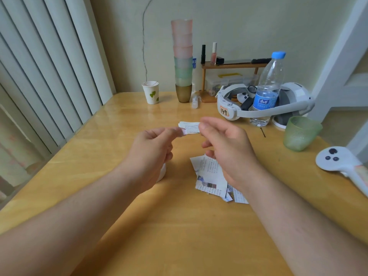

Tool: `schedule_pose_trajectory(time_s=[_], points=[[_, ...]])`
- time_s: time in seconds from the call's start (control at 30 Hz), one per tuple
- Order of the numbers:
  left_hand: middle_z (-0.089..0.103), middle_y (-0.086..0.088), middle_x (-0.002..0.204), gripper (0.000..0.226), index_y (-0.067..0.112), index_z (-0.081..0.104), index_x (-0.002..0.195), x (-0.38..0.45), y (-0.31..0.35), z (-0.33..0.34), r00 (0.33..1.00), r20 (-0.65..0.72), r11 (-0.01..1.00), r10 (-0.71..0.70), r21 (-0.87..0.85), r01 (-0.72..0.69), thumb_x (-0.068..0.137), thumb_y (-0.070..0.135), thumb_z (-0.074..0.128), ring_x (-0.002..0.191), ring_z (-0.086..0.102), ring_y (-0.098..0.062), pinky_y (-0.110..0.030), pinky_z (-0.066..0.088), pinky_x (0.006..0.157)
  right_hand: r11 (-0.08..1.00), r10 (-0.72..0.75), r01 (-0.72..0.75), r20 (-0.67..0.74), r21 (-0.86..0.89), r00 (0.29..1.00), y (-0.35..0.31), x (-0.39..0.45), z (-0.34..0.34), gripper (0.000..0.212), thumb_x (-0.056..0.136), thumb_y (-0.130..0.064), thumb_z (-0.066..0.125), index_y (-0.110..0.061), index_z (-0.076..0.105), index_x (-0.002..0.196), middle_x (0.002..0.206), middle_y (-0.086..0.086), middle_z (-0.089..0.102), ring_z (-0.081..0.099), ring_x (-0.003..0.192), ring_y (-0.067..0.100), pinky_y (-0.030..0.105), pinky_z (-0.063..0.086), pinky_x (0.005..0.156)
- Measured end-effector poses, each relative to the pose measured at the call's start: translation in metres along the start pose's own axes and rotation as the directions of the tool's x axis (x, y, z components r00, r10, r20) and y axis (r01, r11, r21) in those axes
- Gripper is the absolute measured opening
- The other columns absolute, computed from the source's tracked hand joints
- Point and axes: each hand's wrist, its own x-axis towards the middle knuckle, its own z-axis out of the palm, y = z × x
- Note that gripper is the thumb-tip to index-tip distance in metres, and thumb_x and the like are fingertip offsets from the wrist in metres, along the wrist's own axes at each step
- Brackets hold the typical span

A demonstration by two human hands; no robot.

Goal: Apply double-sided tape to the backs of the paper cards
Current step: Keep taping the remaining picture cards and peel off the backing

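Both my hands hover above the wooden table (123, 124). My left hand (153, 148) pinches a small pale bit of tape (184, 132) at its fingertips. My right hand (227, 148) is close beside it, fingers loosely curled, with nothing visible in it. Just beyond the fingertips, a small stack of printed paper cards (190, 126) lies flat on the table. A loose pile of more printed cards (209, 176) lies under my right wrist. A white tape roll (162, 173) sits on the table, mostly hidden by my left hand.
A headset (264, 104) and a water bottle (267, 90) are at the back right, with a green cup (300, 134) and a white controller (338, 162) further right. Stacked cups (182, 62), a paper cup (150, 92) and a small shelf (229, 65) stand along the wall.
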Motion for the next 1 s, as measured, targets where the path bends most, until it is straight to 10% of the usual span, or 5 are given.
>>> schedule_pose_trajectory(time_s=[0.13, 0.3, 0.67, 1.0], points=[[0.039, 0.002, 0.069, 0.046, 0.02, 0.076, 0.066, -0.001, -0.004, 0.015, 0.985, 0.08, 0.983, -0.149, -0.1, 0.157, 0.103, 0.038, 0.056, 0.061, 0.034, -0.014, -0.03, 0.032, 0.06, 0.994, -0.051, 0.059, 0.084, -0.096, 0.995, 0.006, 0.0, 0.0, 0.023, 0.091, -0.036, 0.079, -0.03, 0.077, 0.113, 0.105, -0.008, 0.075, 0.072, 0.095, 0.014, 0.037, 0.061, 0.088], [0.037, 0.002, 0.07, 0.059, 0.013, 0.083, 0.085, -0.006, -0.015, 0.022, 0.981, 0.104, 0.98, -0.162, -0.102, 0.173, 0.106, 0.052, 0.045, 0.062, 0.032, -0.015, -0.033, 0.031, 0.063, 0.992, -0.07, 0.073, 0.036, -0.104, 0.997, 0.011, 0.004, -0.005, 0.008, 0.09, -0.014, 0.079, -0.022, 0.08, 0.088, 0.08, -0.002, 0.077, 0.069, 0.078, 0.016, 0.034, 0.061, 0.081], [0.021, -0.011, 0.082, 0.064, 0.013, 0.083, 0.097, -0.024, -0.02, 0.01, 0.988, 0.144, 0.996, 0.06, 0.063, -0.07, 0.108, 0.054, 0.035, 0.07, 0.023, -0.022, -0.037, 0.025, 0.064, 0.971, 0.089, -0.125, 0.175, 0.205, 0.981, 0.01, -0.002, 0.003, 0.024, 0.091, 0.002, 0.071, -0.017, 0.076, 0.105, 0.074, 0.008, 0.063, 0.057, 0.08, 0.024, 0.032, 0.05, 0.076], [0.021, -0.003, 0.074, 0.066, 0.016, 0.085, 0.092, -0.023, -0.019, 0.005, 0.991, 0.129, 1.0, 0.022, -0.006, -0.022, 0.109, 0.054, 0.034, 0.066, 0.024, -0.018, -0.033, 0.026, 0.061, 0.983, -0.133, 0.159, 0.251, -0.087, 0.959, 0.012, -0.005, -0.002, 0.039, 0.09, 0.0, 0.077, -0.03, 0.072, 0.113, 0.089, -0.002, 0.078, 0.074, 0.088, 0.012, 0.025, 0.057, 0.088]])
